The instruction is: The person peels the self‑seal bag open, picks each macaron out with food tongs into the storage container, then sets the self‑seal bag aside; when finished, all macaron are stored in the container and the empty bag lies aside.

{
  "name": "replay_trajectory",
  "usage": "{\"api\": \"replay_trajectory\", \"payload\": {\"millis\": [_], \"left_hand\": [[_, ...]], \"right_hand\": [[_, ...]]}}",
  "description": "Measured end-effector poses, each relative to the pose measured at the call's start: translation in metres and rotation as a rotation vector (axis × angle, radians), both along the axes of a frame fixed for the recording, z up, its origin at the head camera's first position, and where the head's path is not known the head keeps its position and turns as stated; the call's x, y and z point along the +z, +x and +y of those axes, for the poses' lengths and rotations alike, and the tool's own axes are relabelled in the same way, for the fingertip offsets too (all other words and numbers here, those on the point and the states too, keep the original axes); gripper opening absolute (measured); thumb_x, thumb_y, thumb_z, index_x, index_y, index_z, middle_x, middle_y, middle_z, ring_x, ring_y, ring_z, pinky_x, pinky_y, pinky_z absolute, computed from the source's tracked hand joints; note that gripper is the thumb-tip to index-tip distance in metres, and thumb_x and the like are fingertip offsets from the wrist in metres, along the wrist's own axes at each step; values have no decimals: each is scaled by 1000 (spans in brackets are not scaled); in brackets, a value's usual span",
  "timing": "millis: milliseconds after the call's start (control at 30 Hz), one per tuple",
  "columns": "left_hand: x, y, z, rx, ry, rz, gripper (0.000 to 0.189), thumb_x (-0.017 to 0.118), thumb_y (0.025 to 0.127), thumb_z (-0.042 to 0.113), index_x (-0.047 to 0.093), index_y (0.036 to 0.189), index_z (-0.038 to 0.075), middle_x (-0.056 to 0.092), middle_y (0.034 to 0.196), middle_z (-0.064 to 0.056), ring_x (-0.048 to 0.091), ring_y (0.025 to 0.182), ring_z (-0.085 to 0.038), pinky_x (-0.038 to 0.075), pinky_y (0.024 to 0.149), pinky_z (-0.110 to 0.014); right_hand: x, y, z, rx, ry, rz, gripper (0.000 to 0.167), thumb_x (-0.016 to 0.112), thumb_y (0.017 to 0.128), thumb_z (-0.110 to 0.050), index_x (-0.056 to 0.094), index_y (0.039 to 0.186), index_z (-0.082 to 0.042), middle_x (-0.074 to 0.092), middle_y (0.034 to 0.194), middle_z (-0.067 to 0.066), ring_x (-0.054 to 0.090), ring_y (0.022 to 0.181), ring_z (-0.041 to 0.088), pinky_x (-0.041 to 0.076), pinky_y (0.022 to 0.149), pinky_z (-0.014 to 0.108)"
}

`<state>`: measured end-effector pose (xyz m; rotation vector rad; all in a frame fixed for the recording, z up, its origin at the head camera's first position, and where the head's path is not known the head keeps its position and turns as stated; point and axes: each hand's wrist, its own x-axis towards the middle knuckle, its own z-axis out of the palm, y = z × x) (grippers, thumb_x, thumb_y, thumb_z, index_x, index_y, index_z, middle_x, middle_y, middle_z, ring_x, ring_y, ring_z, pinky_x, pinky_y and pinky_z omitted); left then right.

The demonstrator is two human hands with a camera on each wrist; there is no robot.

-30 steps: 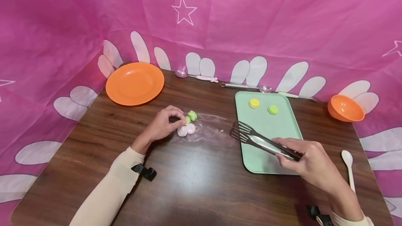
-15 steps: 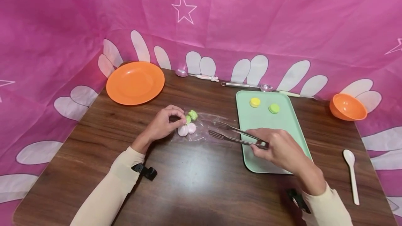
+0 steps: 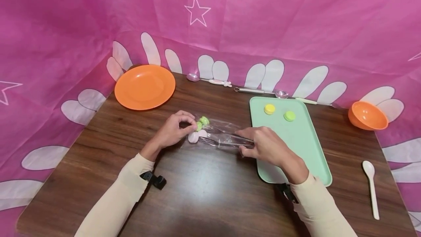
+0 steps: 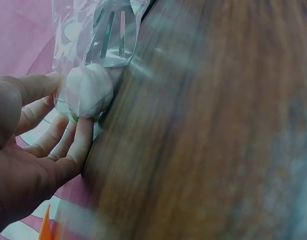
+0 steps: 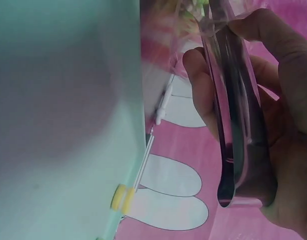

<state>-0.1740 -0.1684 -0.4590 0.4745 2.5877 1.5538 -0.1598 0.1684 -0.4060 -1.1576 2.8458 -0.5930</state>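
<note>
My left hand (image 3: 175, 129) pinches the closed end of a clear plastic bag (image 4: 88, 55) between thumb and fingers. Inside that end lie green macarons (image 3: 204, 121) and pale pink macarons (image 3: 193, 137). My right hand (image 3: 266, 145) grips metal tongs (image 5: 233, 115) with slotted tips. Both tips reach into the bag, close by the macarons, with the two arms spread apart. The left wrist view shows a slotted tip right behind the pale pink macaron (image 4: 88, 90). Under the right forearm is a mint-green tray (image 3: 289, 138) bearing a yellow macaron (image 3: 269, 109) and a green macaron (image 3: 289, 116).
An orange plate (image 3: 144, 87) sits at the back left, an orange bowl (image 3: 367, 115) at the back right. Along the rear edge lie a spoon (image 3: 210, 81), a ladle (image 3: 263, 91) and a green-handled utensil (image 3: 307, 101). A white spoon (image 3: 371, 189) lies at the right.
My right hand has moved left from over the tray, pushing the tongs' tips into the bag up to the macarons. The left hand keeps its pinch in place.
</note>
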Motion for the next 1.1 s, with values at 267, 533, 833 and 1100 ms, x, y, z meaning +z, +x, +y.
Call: {"api": "replay_trajectory", "payload": {"millis": [267, 533, 833, 1100], "left_hand": [[-2, 0, 4, 8, 3, -10, 5, 75, 98, 6, 79, 98, 2, 69, 129, -23, 61, 129, -38, 42, 118, -57], [-3, -1, 4, 28, -18, -34, 6, 76, 98, 7, 80, 97, 2, 71, 126, -22, 61, 128, -37, 43, 116, -53], [-2, -2, 5, 17, -33, -33, 8, 76, 98, 7, 80, 99, 1, 71, 126, -23, 61, 128, -39, 43, 115, -56], [-3, 1, 1, 22, -28, -32, 8, 75, 98, 6, 80, 99, 0, 71, 125, -24, 61, 127, -40, 47, 112, -55]], "right_hand": [[-6, 8, 9, -36, -36, 5, 37, 82, 87, -18, 79, 123, -8, 82, 109, 3, 74, 86, 14, 60, 77, 38], [-1, 25, 52, -94, -176, 28, 39, 84, 79, -3, 81, 117, -12, 81, 96, -2, 62, 75, 3, 52, 66, 19], [12, 35, 135, -388, -201, 128, 46, 91, 74, 0, 81, 119, -7, 79, 86, 10, 50, 65, -1, 38, 53, 14], [-8, 30, 171, -595, -78, 62, 47, 89, 82, -10, 77, 125, 1, 75, 88, 19, 50, 67, 10, 35, 51, 22]]}}
